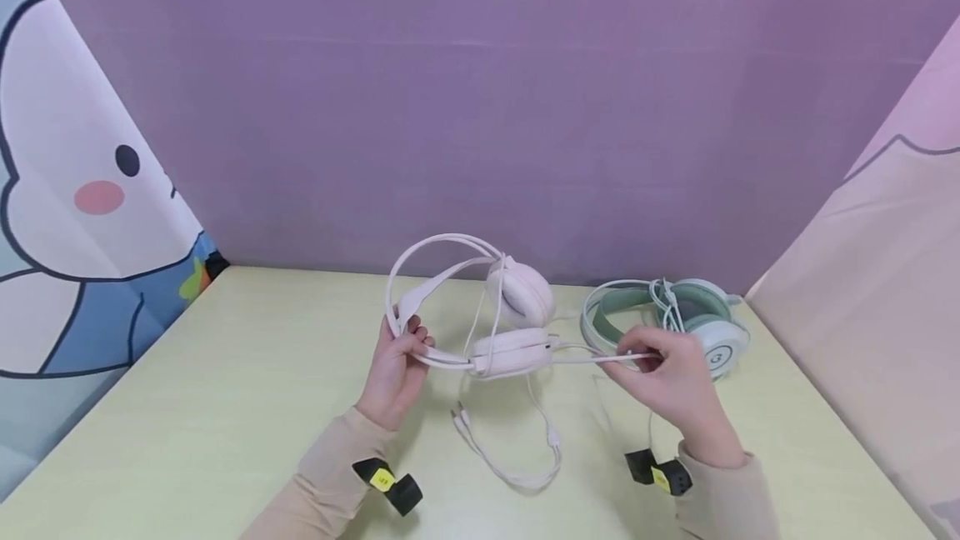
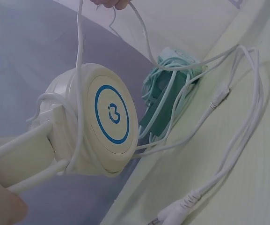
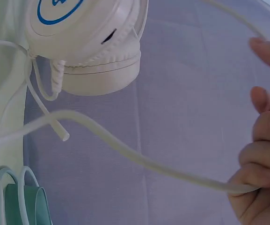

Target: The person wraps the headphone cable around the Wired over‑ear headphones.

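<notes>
White over-ear headphones (image 1: 512,354) are held above the table, tilted on their side. My left hand (image 1: 397,369) grips them by the headband (image 1: 396,273). Out to the right, my right hand (image 1: 667,377) holds the white cable (image 1: 592,359) between its fingers and draws it away from the near earcup. Cable also wraps around that earcup (image 2: 111,115), which bears a blue ring logo in the left wrist view. The cable's far end with its two plugs (image 1: 461,417) lies looped on the table below. In the right wrist view the cable (image 3: 144,164) runs into curled fingers (image 3: 261,150).
Green and white headphones (image 1: 718,340) with their cable bundled lie at the table's back right, just behind my right hand. A purple cloth wall (image 1: 480,107) stands along the back edge of the pale table (image 1: 187,398). Printed cloth panels (image 1: 82,165) flank both sides.
</notes>
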### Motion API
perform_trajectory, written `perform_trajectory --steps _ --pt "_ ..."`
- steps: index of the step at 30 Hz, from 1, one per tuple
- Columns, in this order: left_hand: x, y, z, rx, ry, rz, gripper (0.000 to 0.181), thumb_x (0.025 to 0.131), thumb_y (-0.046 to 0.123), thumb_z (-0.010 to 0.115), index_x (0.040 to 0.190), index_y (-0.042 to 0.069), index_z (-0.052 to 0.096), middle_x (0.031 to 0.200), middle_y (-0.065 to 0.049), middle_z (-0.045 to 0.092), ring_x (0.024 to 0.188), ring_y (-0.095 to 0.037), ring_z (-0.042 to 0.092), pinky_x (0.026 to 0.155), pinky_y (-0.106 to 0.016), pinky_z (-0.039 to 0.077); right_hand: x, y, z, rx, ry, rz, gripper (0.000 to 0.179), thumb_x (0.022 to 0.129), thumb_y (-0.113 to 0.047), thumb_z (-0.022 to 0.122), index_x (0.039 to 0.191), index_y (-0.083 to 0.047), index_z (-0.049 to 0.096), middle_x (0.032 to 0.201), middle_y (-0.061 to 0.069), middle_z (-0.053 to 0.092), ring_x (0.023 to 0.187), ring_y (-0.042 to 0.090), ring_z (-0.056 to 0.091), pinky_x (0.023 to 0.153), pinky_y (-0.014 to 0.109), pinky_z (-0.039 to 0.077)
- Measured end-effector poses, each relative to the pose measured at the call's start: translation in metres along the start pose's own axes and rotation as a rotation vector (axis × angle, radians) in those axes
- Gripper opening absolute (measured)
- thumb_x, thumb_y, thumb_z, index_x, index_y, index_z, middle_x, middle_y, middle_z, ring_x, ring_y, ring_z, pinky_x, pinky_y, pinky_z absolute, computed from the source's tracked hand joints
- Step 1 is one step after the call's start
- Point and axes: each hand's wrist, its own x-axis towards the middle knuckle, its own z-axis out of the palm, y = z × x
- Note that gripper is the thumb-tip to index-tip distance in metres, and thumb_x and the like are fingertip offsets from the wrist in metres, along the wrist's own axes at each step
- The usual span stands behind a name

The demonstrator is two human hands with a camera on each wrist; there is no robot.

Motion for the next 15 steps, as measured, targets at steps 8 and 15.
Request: perform_trajectory --steps 8,15 --pt "-0.005 0.014 0.006 0.032 -0.064 0.027 0.054 0.065 -0.023 0.026 0.099 0.017 0.036 0.087 0.001 0.031 0.074 -0.011 0.03 0.065 -0.019 0.031 0.002 0.004 0.0 -0.009 0.06 -0.039 0.032 0.051 0.007 0.08 0.075 -0.006 0.065 0.053 -0.005 0.042 0.046 -0.007 0.03 0.039 0.014 0.025" --pt "-0.007 0.013 0.006 0.167 -0.145 0.047 0.06 0.061 -0.023 0.031 0.104 0.018 0.039 0.085 0.002 0.035 0.076 -0.012 0.034 0.069 -0.02 0.033 0.009 0.008 -0.002 -0.164 0.097 -0.204 0.039 0.073 -0.044 0.075 0.071 -0.007 0.065 0.052 -0.01 0.04 0.047 -0.005 0.028 0.043 0.011 0.022"
